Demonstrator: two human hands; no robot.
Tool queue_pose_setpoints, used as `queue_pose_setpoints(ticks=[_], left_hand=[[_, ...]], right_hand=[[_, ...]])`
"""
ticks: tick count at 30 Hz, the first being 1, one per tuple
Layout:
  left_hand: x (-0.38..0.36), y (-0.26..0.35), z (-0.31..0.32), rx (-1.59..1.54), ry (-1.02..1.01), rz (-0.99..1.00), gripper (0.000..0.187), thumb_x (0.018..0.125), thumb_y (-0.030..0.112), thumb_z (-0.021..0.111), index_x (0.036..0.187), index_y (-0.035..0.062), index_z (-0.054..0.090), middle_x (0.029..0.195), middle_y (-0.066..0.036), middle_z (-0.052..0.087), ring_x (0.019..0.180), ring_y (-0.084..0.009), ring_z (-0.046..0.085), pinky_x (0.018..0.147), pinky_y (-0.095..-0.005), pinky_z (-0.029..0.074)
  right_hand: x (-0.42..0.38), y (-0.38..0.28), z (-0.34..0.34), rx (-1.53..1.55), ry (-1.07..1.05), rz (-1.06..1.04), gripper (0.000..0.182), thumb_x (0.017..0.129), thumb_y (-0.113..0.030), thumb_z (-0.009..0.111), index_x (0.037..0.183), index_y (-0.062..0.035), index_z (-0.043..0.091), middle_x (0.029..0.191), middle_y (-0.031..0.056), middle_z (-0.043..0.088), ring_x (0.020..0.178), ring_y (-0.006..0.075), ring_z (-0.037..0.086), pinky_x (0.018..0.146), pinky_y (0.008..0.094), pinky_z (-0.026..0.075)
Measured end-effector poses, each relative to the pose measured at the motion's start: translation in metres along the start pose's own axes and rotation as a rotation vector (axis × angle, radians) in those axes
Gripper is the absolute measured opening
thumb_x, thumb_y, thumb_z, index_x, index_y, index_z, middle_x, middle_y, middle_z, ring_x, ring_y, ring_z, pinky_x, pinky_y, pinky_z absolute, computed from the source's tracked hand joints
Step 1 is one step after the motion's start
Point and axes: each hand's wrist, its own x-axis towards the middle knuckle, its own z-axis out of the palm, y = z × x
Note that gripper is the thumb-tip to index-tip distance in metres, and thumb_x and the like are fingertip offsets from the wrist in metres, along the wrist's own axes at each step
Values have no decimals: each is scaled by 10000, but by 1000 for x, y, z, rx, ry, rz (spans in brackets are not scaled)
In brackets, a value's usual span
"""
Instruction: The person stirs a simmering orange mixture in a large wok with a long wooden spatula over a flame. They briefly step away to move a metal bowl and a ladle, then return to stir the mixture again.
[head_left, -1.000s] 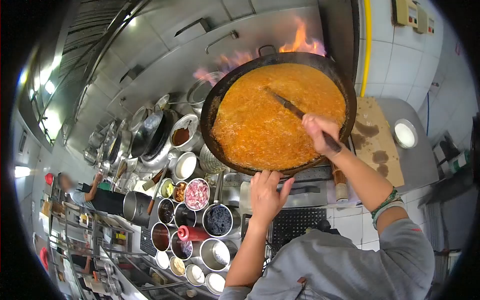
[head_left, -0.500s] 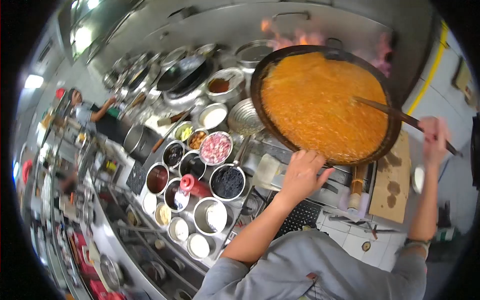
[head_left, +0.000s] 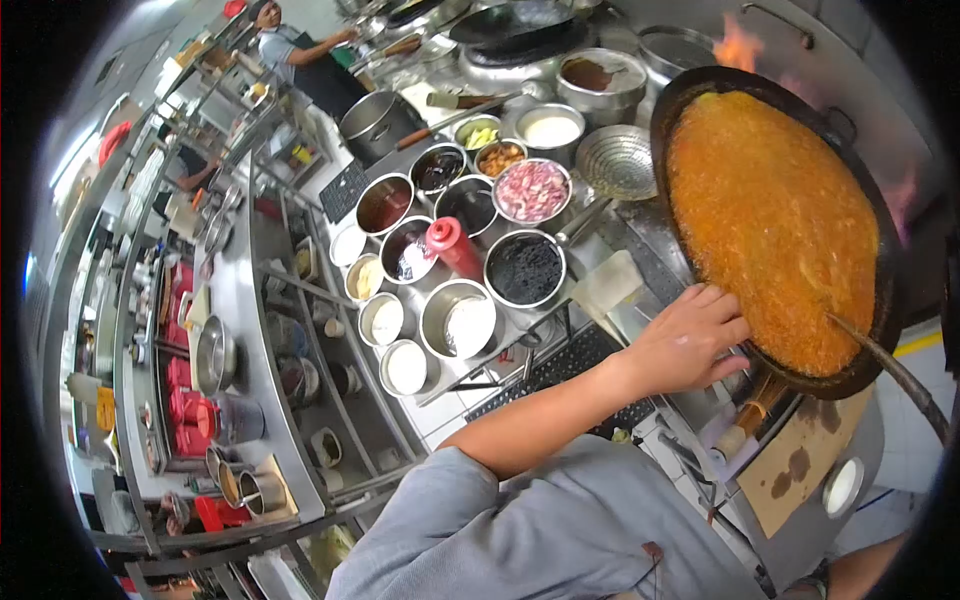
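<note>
A large dark wok full of bubbling orange liquid sits over flames at the right. My left hand is at the wok's near left rim, its fingers bent against the edge and its thumb apart. What the fingertips hold there is hard to make out. A long utensil handle slants out of the liquid past the wok's right rim. My right hand is outside the view; only part of the right forearm shows at the bottom right.
Metal pots of sauces and ingredients, with a red squeeze bottle, stand left of the wok. A perforated ladle lies beside it. Stained cardboard is below the wok. Another person stands at the upper left, near a large pot.
The view has swung left, so the wok and pots appear farther right. My right hand has left the view. My left hand remains at the wok's rim.
</note>
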Motion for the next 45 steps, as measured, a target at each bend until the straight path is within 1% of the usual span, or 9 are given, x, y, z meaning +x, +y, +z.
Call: queue_pose_setpoints(ticks=[7, 16, 18, 21, 26, 28, 32, 35, 45], left_hand=[[-22, -10, -36, -127, -17, 31, 606, 730, 227, 773, 1269, 57, 553, 1318, -179, 494, 1296, -378, 424, 1052, -489, 370], [-61, -60, -186, -132, 30, -65, 389, 806, 184, 720, 1145, 29, 609, 1167, -149, 571, 1148, -321, 534, 944, -433, 439], [-69, -74, -209, -142, 29, -47, 366, 805, 177, 718, 1122, 29, 611, 1143, -138, 574, 1122, -308, 544, 926, -423, 444], [-79, -97, -234, -127, 17, -17, 344, 801, 180, 719, 1094, 32, 616, 1098, -123, 581, 1078, -293, 556, 900, -406, 451], [-91, -163, -278, 70, -51, -72, 327, 772, 200, 747, 1048, 53, 652, 1040, -107, 615, 1018, -288, 595, 862, -395, 479], [-95, -216, -303, 153, -14, -187, 335, 761, 169, 749, 1057, 33, 670, 1062, -133, 647, 1023, -317, 612, 887, -416, 493], [-110, -352, -360, 474, -81, -663, 339, 792, 135, 692, 1118, 49, 664, 1205, -183, 620, 1135, -361, 575, 978, -430, 461], [-164, -513, -376, 719, -124, -613, 247, 886, 184, 561, 1069, 62, 672, 1140, -195, 635, 1095, -377, 600, 907, -472, 492], [-178, -589, -391, 652, -352, -1046, 271, 881, 100, 520, 1118, 44, 639, 1195, -225, 632, 1145, -380, 588, 950, -467, 473]], right_hand=[[1, 55, 27, 38, 75, -32, 477, 1008, -283, 465, 579, -189, 278, 468, -40, 238, 409, 89, 234, 429, 268, 263], [-22, 124, 151, -148, 222, -171, 475, 1002, -312, 466, 577, -190, 291, 464, -40, 253, 397, 101, 263, 434, 276, 286], [-16, 152, 113, -620, 466, -138, 481, 993, -316, 486, 570, -183, 301, 468, -33, 261, 403, 113, 282, 450, 284, 308], [-28, 180, 148, -1220, 327, -370, 367, 1022, -172, 378, 664, -92, 367, 646, 39, 333, 683, 193, 408, 930, 379, 415], [-31, 203, 126, -201, 29, -9, 326, 985, -186, 435, 681, -72, 420, 695, 71, 395, 742, 215, 431, 1012, 453, 377], [-51, 223, 222, -341, 389, -190, 390, 999, -207, 442, 662, -121, 265, 680, 30, 225, 681, 187, 301, 986, 480, 380], [-69, 231, 240, -393, 294, -205, 388, 1042, -208, 388, 674, -109, 316, 664, 30, 264, 693, 190, 337, 966, 492, 405], [-76, 230, 240, -422, 257, -216, 376, 1048, -207, 367, 691, -95, 336, 660, 32, 283, 693, 189, 359, 983, 506, 409], [-69, 188, 177, -337, 390, -87, 388, 1050, -233, 400, 690, -103, 338, 655, 11, 291, 687, 168, 368, 1047, 466, 378]])
